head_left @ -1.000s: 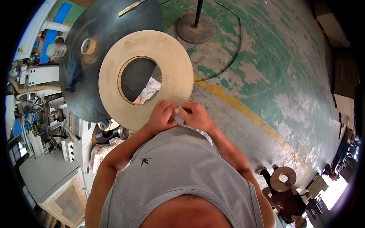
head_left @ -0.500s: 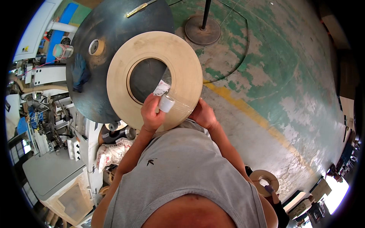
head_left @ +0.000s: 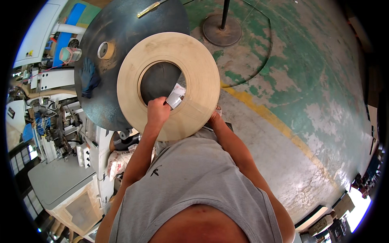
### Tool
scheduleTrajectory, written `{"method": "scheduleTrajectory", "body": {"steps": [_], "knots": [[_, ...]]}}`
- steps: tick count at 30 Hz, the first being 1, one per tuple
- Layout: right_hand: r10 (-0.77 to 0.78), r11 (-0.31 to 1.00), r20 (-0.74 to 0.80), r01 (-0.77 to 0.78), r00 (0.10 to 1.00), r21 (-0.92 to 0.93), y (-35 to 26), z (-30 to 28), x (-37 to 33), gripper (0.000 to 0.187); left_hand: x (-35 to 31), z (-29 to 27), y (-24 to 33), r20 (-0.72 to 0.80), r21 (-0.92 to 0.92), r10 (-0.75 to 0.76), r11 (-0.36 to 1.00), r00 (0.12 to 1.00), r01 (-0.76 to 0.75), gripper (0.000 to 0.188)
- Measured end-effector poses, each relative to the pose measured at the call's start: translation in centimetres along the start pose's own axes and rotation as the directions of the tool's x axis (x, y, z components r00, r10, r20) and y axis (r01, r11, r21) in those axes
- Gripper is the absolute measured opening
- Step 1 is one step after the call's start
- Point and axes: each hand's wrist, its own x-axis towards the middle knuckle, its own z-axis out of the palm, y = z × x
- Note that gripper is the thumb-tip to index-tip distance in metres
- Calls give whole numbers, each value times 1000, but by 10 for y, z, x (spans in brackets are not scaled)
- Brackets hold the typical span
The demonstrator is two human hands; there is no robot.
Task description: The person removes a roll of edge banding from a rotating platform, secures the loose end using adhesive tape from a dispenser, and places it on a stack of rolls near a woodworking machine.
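Observation:
A big beige coil of flat band, looking like edge banding (head_left: 137, 60), overlaps the near side of a round black table (head_left: 109, 24) in front of my body. My left hand (head_left: 158, 110) is closed in a fist over the coil's near inner rim. At its fingertips a shiny roll of tape (head_left: 174, 100) dips into the central hole. A white printed label (head_left: 179, 89) shows just beyond it. My right hand (head_left: 214, 116) reaches the coil's near right outer edge; its fingers are mostly hidden beneath the coil.
On the table lie a blue glove (head_left: 88, 77), a small tan tape roll (head_left: 106, 50) and a yellow-handled cutter (head_left: 148, 9). A post on a round base (head_left: 222, 30) stands on the worn green floor to the right. Machinery (head_left: 52, 125) crowds the left, beside a white sack (head_left: 118, 163).
My left hand has turned over and carried the tape roll from above the coil's face into the central hole. My right hand has slipped further under the outer edge.

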Motion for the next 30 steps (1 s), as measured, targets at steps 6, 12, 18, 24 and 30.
{"method": "scheduleTrajectory", "body": {"steps": [6,12,18,24,30], "knots": [[33,987,-39,-38,999,-159,-7,10,12,46,-3,-1,3,15,249,-57,967,998,52,13],[52,959,-63,-68,997,-276,-4,14,11,47,-3,-2,-1,14,268,-14,963,1000,10,12],[45,914,-61,-66,997,-400,-7,20,13,48,-11,8,-5,-91,135,-38,990,995,50,9],[8,832,-41,-29,999,-554,-18,19,4,49,-18,-8,-4,44,-135,155,980,987,-147,15],[-74,677,4,53,997,-734,-12,24,-20,51,-34,-3,7,148,-329,109,943,983,-55,30]]}}
